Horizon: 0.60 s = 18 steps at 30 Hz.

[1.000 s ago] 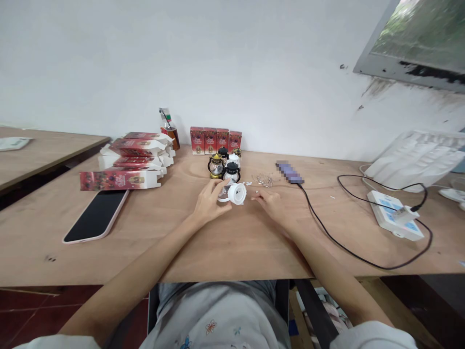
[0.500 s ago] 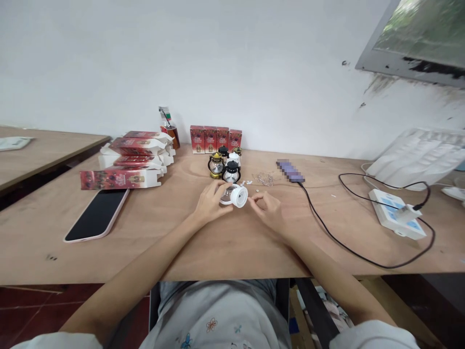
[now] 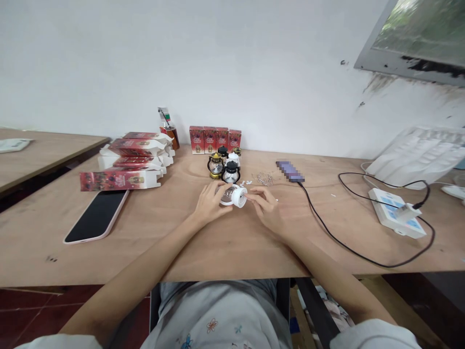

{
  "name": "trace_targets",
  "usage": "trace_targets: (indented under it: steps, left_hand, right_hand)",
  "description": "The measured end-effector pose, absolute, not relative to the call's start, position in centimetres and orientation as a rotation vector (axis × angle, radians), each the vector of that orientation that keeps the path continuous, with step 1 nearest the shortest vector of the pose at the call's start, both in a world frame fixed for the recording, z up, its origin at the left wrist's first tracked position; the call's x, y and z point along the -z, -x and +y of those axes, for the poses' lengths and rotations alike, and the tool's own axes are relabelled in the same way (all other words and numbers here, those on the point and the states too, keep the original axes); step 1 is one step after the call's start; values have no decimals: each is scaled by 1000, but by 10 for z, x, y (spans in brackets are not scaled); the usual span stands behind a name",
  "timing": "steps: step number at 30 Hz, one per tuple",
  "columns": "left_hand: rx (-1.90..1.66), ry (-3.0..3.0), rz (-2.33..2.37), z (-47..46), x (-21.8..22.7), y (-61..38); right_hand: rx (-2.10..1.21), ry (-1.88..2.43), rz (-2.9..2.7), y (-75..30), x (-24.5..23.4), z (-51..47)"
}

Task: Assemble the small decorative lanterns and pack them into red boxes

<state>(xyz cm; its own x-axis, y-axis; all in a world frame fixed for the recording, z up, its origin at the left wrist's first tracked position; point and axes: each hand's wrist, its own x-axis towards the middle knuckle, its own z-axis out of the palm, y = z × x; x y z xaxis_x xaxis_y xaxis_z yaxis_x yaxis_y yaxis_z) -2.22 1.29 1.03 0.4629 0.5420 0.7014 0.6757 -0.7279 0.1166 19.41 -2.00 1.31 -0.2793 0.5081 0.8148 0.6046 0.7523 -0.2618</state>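
Observation:
A small white toy lantern (image 3: 239,197) with a clear globe lies on its side above the table, its round base turned to the right. My left hand (image 3: 211,201) is closed around the globe end. At the base, my right hand (image 3: 267,206) has its fingers stretched out and apart, a fingertip touching or very close to the base's face. Anything tiny under that fingertip is hidden. Just behind stand several finished-looking lanterns, among them a black one (image 3: 231,172) and a bronze one (image 3: 216,166). Small white bits (image 3: 248,182) and a heap of small metal pieces (image 3: 265,179) lie beyond the hands.
Red boxes (image 3: 209,140) stand against the wall. Opened red cartons (image 3: 119,180) are piled at left, by a phone (image 3: 96,217). On the right, a second phone (image 3: 290,171) is joined by a black cable to a power strip (image 3: 395,213). White packaging (image 3: 417,155) sits far right.
My right hand has moved left to the lantern's base, and its pinched fingers have spread. My left hand and the lantern have hardly moved.

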Motion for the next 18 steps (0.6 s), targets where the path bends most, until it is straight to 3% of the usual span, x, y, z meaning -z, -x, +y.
trace_targets:
  steps: [18]
  left_hand:
    - [992,2512,-1054,10,-11,20]
  right_hand:
    - [327,747,-1936,-197,-12,-18]
